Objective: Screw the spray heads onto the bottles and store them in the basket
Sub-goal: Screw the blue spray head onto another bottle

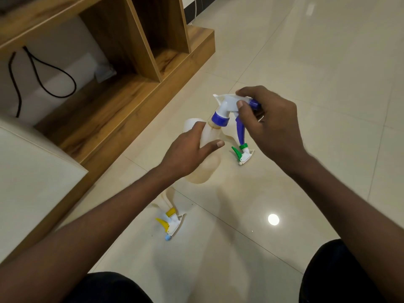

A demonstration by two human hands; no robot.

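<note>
Head view: left hand (188,154) wrapped round translucent bottle (207,162) held above the floor (317,84), right hand (269,125) pinching blue spray head (227,108) seated on its neck, probably mid-screwing. Count: three spray heads visible, blue in hand, green spray head (242,153) and yellow spray head (169,219) both on floor, apparently already on bottles but unclear. No basket in view, so nothing stored yet as far as shown.

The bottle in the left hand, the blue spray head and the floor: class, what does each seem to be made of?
Bottle: likely translucent plastic, milky and matt. Blue spray head: probably moulded plastic, smooth white and blue parts. Floor: apparently polished tile, with grout lines and mirror-like glare.
</note>
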